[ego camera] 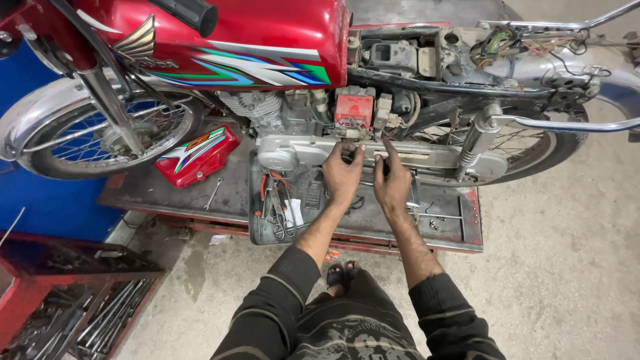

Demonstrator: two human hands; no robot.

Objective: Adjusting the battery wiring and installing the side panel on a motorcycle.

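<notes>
Both grips are spreading open-fingered on the silver chain cover (383,155): left hand (343,175) and right hand (392,183) are touching its middle, its long axis running along the surface's far edge.

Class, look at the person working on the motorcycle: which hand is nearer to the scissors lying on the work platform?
Left. The left hand is on the chain cover, just up and right of the scissors; the right hand lies further right, beyond the left.

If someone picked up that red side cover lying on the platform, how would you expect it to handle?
The red side cover looks like a thin glossy shell, so probably light and somewhat slippery. It lies tilted beside the front wheel, so a push would likely slide it.
</notes>
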